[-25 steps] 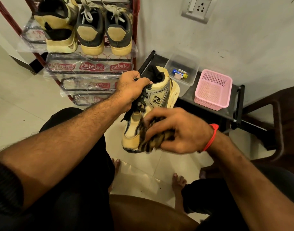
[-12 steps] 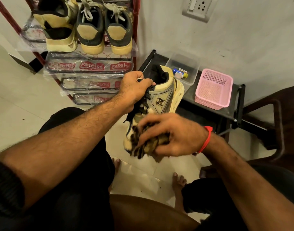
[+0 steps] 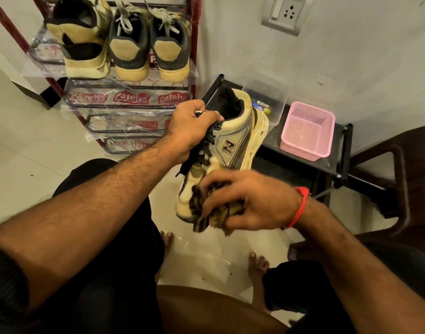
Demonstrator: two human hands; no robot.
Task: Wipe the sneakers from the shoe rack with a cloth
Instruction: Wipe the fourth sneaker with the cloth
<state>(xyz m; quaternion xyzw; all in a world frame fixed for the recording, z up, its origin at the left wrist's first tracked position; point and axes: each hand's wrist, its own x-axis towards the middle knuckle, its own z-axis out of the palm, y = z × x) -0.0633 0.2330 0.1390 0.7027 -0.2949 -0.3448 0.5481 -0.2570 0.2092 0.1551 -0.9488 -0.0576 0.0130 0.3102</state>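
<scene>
The left hand [image 3: 193, 125] grips a cream and grey sneaker with black laces and an "N" logo [image 3: 227, 150] at its collar and lace area, fingers curled tight, holding it in the air above the pale tiled floor [image 3: 26, 153], toe pointing down toward the person. The right hand [image 3: 250, 201], with a red thread band [image 3: 300, 206] at the wrist, clutches a bunched dark and tan patterned cloth [image 3: 206, 210] against the toe. Three more cream and dark sneakers [image 3: 127, 42] sit heel-out on the red metal shoe rack [image 3: 127, 109]. A pink perforated plastic basket [image 3: 306, 130] stands on a low black stand [image 3: 327, 162] beside a clear plastic box [image 3: 266, 100].
</scene>
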